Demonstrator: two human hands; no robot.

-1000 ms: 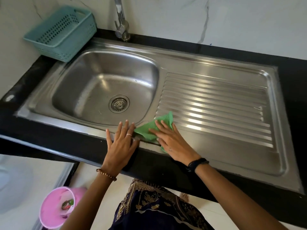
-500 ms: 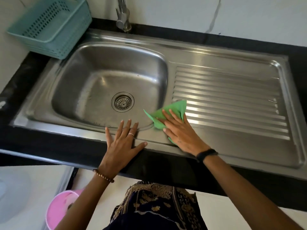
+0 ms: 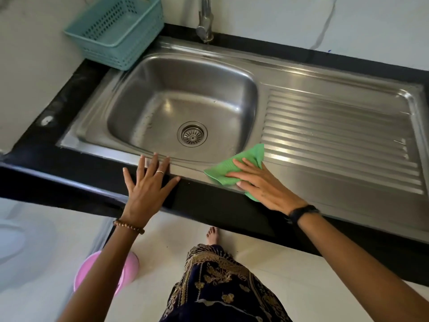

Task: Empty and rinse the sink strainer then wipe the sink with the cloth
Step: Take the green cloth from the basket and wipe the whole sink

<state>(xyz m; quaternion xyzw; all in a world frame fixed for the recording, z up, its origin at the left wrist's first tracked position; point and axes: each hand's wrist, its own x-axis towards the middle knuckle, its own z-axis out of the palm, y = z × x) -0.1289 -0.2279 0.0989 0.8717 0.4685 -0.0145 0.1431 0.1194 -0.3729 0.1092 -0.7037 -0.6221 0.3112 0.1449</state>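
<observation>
The steel sink has a basin on the left and a ribbed drainboard on the right. Its round strainer sits in the drain at the basin's floor. My right hand lies flat on a green cloth, pressing it onto the front rim between basin and drainboard. Part of the cloth is hidden under the palm. My left hand rests flat with fingers spread on the front rim and black counter edge, holding nothing.
A teal plastic basket stands at the back left on the black counter. The tap rises behind the basin. On the floor lies a pink bucket, left of my foot.
The right hand and cloth stay on the front rim, shifted slightly right of the left hand. The camera view has swung, so the sink sits further right in the frame. The left hand stays planted.
</observation>
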